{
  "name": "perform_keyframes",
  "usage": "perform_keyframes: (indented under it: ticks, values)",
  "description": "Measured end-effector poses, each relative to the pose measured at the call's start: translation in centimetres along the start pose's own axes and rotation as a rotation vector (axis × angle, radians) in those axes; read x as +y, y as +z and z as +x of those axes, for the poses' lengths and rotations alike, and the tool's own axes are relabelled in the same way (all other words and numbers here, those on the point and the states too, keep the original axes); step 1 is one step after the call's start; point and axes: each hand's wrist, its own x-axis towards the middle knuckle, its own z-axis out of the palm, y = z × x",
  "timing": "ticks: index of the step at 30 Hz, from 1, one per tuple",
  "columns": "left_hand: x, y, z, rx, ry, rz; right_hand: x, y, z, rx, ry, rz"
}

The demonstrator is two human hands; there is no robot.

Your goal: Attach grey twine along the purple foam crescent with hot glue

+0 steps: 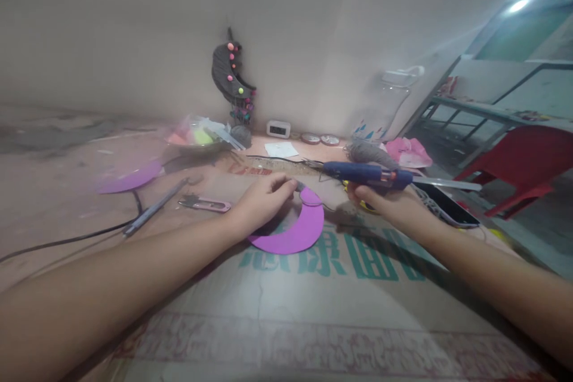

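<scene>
A flat purple crescent (293,237) lies low over the printed sheet, its upper tip wrapped in grey yarn (301,187). My left hand (273,194) is closed on the crescent near that tip, thumb and fingers pressed together. In my right hand (380,197) is a blue glue gun (353,172), held sideways with its nozzle towards the left. A pale glue stick (447,184) sticks out of its back end. A strand of yarn trails right from the crescent. The fingers under the glue gun are partly hidden.
Left lie a pink cutter (206,204), a pen (154,209) and a purple piece (129,179). Behind stand a bowl of pompoms (190,137), a small clock (278,129) and a bottle (385,101). A phone (447,206) lies right; a grey crescent (226,74) hangs on the wall.
</scene>
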Motion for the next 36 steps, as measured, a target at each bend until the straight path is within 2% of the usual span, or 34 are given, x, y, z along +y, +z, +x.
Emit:
perform_keyframes:
  ticks: [3,8,12,15,21,36]
  values:
    - [0.0,-0.1,-0.1,0.033,-0.008,0.049,0.6,0.4,-1.0,0.010,-0.048,-0.029]
    - [-0.1,-0.1,-0.1,0.026,-0.001,0.054,-0.2,0.9,-1.5,-0.076,-0.103,-0.009]
    - [-0.1,0.0,-0.1,0.017,-0.013,0.022,-0.2,1.1,-1.8,-0.027,-0.101,-0.087]
    - [-0.1,0.1,-0.1,0.020,-0.016,0.007,-0.1,1.3,-1.9,-0.047,-0.110,-0.101]
    - [0.1,0.1,-0.2,0.013,-0.016,0.033,-0.6,1.5,-1.9,-0.092,-0.113,-0.053]
    - [0.3,-0.1,-0.3,-0.002,-0.008,0.046,-0.4,1.9,-1.8,-0.085,-0.107,0.004]
